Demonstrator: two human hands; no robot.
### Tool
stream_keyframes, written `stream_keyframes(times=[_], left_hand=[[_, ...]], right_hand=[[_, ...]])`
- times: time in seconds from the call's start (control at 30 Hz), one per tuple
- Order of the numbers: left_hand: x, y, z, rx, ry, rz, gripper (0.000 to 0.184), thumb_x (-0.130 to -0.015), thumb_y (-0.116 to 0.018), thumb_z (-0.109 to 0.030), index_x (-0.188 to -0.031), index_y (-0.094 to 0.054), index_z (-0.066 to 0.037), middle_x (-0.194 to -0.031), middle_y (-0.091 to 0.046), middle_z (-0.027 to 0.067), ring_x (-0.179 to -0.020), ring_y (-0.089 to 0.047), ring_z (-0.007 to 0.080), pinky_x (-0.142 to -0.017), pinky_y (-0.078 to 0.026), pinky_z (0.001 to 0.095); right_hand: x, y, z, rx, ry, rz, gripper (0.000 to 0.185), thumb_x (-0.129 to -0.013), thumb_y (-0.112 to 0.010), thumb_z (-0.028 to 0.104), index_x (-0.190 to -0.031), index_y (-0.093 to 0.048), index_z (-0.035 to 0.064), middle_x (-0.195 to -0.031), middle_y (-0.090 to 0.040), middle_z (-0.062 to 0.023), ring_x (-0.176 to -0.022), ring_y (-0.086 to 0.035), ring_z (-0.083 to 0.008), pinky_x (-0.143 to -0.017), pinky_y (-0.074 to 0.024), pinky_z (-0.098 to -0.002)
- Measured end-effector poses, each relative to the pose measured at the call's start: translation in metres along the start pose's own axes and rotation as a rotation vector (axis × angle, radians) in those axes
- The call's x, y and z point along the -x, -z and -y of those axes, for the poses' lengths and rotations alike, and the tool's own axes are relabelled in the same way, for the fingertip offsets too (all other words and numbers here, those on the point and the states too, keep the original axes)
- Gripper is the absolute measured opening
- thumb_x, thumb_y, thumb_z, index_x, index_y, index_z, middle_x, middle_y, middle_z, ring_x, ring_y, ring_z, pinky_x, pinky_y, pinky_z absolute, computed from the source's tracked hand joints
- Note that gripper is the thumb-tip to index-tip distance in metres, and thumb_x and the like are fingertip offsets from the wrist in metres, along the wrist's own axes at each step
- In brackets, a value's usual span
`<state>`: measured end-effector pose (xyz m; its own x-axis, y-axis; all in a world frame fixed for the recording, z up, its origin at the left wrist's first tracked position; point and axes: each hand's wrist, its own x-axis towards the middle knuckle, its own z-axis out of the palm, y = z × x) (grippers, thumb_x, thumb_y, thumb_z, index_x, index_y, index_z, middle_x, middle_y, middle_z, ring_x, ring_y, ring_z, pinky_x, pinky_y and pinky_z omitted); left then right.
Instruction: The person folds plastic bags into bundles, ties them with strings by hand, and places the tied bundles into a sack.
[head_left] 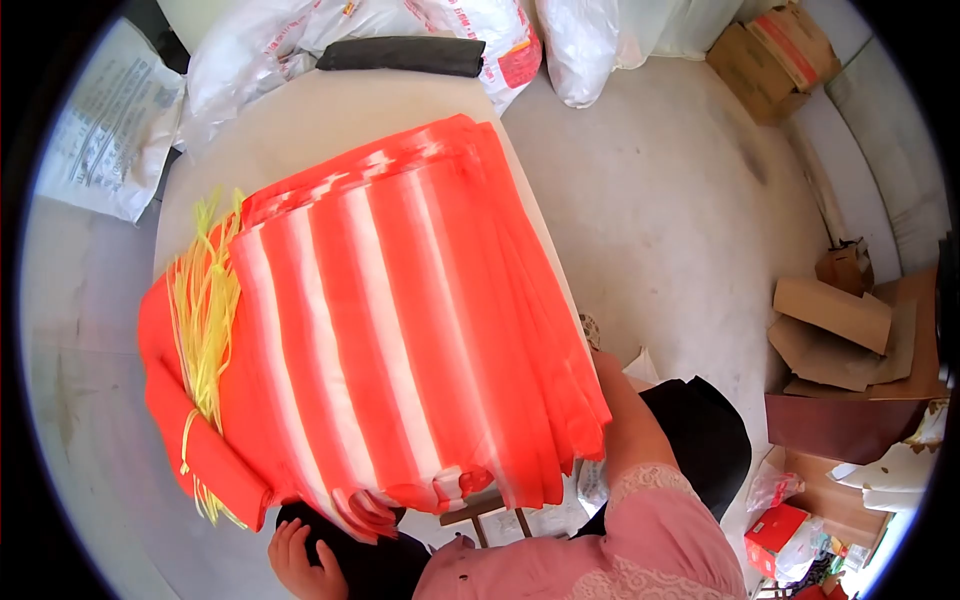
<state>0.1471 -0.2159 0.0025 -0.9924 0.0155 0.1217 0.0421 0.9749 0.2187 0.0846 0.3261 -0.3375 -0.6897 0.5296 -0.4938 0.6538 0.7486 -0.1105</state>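
Observation:
A thick stack of red cloths with white stripes [380, 330] lies on a pale table [400, 100]. Along its left side is a bundle of yellow strings [205, 320], draped over a rolled red cloth [215, 455]. My left hand [305, 560] is below the table's near edge, beside a black-clad knee, its fingers loosely bent and thumb apart, holding nothing. My right forearm reaches up along the stack's right edge; the hand itself is hidden behind the cloth and table edge, so what it touches does not show.
A black roll [402, 56] lies at the table's far edge, near white plastic sacks [250, 70]. Cardboard boxes stand at the far right [770, 60] and right [850, 340]. A red box [775, 535] sits at lower right. Pale floor [670, 200] shows beyond the table.

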Motion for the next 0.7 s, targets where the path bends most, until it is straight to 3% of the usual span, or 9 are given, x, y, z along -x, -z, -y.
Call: stream_keyframes(times=[0.27,0.37,0.7], left_hand=[[0.004,-0.006,0.008,-0.025,-0.015,-0.013,0.025,-0.087,-0.066,-0.016,-0.106,-0.069,0.001,-0.119,-0.072,0.0173,-0.12,-0.062,0.0422,-0.106,-0.047,0.052],[-0.006,0.003,0.002,-0.04,-0.075,-0.001,0.029,-0.096,-0.067,-0.025,-0.111,-0.076,-0.001,-0.12,-0.075,0.0189,-0.116,-0.069,0.0405,-0.104,-0.052,0.0502],[-0.011,0.005,-0.004,-0.043,-0.092,0.019,0.028,-0.094,-0.069,-0.023,-0.112,-0.076,-0.002,-0.121,-0.075,0.0174,-0.117,-0.068,0.0405,-0.104,-0.052,0.051]], right_hand=[[0.0,0.01,-0.015,0.05,0.079,0.081,0.027,-0.099,-0.059,0.017,-0.123,-0.06,0.0041,-0.122,-0.07,-0.0273,-0.115,-0.069,-0.0445,-0.095,-0.0556,-0.0544],[-0.011,0.005,-0.018,0.053,0.096,0.093,0.028,-0.099,-0.06,0.017,-0.123,-0.061,0.0041,-0.122,-0.071,-0.027,-0.114,-0.069,-0.0443,-0.095,-0.0558,-0.054],[-0.038,-0.006,-0.021,0.051,0.114,0.11,0.028,-0.098,-0.061,0.018,-0.122,-0.064,0.0039,-0.119,-0.072,-0.0261,-0.113,-0.07,-0.0437,-0.094,-0.0563,-0.0529]])
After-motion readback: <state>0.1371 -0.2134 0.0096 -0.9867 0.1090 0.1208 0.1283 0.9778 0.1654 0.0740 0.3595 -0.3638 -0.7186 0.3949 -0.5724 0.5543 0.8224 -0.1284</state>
